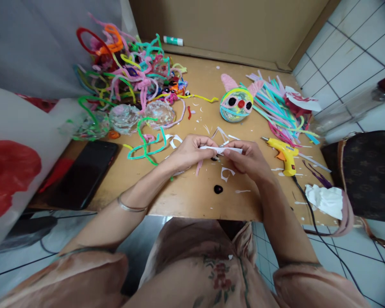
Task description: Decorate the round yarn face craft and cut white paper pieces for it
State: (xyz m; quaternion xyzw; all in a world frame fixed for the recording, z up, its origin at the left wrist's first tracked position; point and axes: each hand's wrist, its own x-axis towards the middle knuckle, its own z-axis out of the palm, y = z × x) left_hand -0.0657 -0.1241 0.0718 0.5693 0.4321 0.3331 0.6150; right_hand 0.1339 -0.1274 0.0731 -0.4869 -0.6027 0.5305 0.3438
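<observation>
Between my hands, near the middle of the wooden table [186,201], is a narrow folded strip of white paper [221,150]. My left hand [192,150] pinches its left end and my right hand [245,157] pinches the right end. Just under the strip a small dark piece partly shows. White paper scraps [227,173] lie around the hands, one with a hole cut in it. Closer to the front edge sits a black oval piece [218,189]. Beyond my hands stands a round decorated figure [236,105] with pink ears, black eyes and a red nose.
Tangled pipe cleaners [141,81] and clear balls [160,114] fill the back left. A black phone [86,173] lies left. To the right are a yellow glue gun [285,157] with its cord, straight pipe cleaners [271,102], crumpled tissue [325,201] and a brown bag [365,175].
</observation>
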